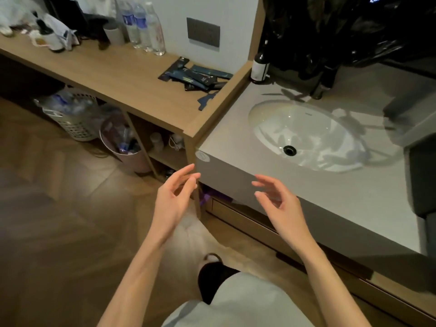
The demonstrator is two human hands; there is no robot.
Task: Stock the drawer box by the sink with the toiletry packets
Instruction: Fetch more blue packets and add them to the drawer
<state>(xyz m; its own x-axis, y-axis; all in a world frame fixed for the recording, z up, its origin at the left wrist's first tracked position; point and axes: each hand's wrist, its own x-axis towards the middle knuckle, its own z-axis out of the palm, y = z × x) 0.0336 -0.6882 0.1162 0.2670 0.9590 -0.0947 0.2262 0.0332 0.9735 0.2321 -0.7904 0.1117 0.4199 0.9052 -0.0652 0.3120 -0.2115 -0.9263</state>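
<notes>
Several dark toiletry packets (pixel 197 75) lie in a loose pile on the wooden counter (pixel 122 76), close to its right end beside the sink counter. A dark box (pixel 422 180) stands on the grey sink counter (pixel 330 197) at the far right, cut off by the frame edge. My left hand (pixel 173 200) and my right hand (pixel 277 201) hover in front of the sink counter's near corner, below the packets. Both hands hold nothing, and their fingers are spread and loosely bent, palms turned toward each other.
A white basin (pixel 304 135) is set in the sink counter, with a dark bottle (pixel 259 64) behind it. Water bottles (pixel 144 24) and clutter stand at the wooden counter's back. Below it are a laundry basket (pixel 73 116) and a pink bin (pixel 127 147). A wooden drawer front (pixel 247 225) runs under the sink.
</notes>
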